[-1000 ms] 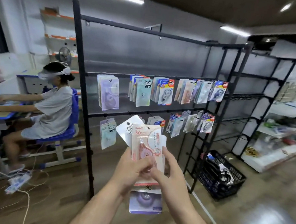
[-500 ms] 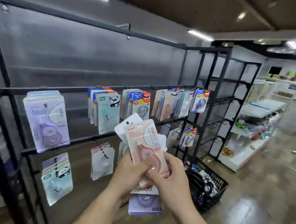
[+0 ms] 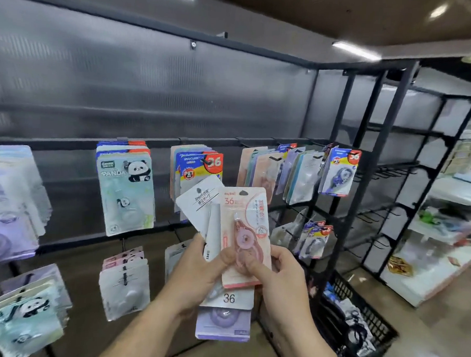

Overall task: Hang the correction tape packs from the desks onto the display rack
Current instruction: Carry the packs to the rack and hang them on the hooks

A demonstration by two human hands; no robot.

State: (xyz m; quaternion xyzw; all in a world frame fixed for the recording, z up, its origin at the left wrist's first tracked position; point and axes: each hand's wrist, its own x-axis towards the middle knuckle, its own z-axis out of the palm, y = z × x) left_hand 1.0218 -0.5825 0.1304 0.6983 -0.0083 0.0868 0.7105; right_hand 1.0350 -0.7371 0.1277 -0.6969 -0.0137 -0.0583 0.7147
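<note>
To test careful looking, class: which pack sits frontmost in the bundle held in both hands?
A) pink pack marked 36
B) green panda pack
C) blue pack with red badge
A: the pink correction tape pack lies on top of the fan, with the left hand and right hand both gripping it.

A single wide-angle view, worn on the person's head, faces forward and slightly down. It stands near the display rack [image 3: 341,123], whose rails run away to the right and bow with the lens. The left hand [image 3: 197,269] and right hand [image 3: 281,279] rise from the bottom edge, close under the camera, holding correction tape packs [image 3: 242,233] at centre. The floor [image 3: 452,340] and a black basket [image 3: 369,319] fill the lower right.
</note>
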